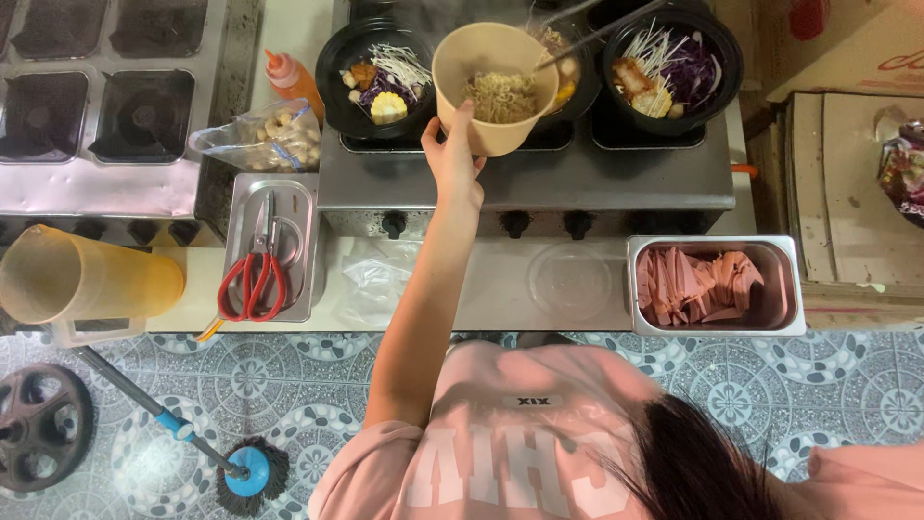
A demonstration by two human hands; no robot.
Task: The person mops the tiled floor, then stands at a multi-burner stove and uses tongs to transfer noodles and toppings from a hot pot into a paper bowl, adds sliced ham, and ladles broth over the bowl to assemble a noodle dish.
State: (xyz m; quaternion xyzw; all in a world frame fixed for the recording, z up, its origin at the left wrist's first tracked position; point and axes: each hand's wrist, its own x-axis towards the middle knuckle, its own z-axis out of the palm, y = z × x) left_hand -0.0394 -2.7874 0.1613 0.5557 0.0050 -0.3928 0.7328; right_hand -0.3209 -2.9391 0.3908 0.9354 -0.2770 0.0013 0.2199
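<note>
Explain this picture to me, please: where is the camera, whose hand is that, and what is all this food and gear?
There is no machine here, only a person cooking with bare hands. The single camera looks straight down from above, so you see the person's hair and pink shirt at the bottom.

The left hand holds up a tan round paper bowl with pale noodles inside, above a steel counter stove. The right hand is out of view.

On the stove stand round black pots filled with vegetables and toppings. Thin metal chopsticks reach in from the top edge; who holds them cannot be seen.

On the counter, a steel tray holds pink sliced meat, and red-handled scissors lie in another tray. An orange squeeze bottle stands beside the stove.
</note>
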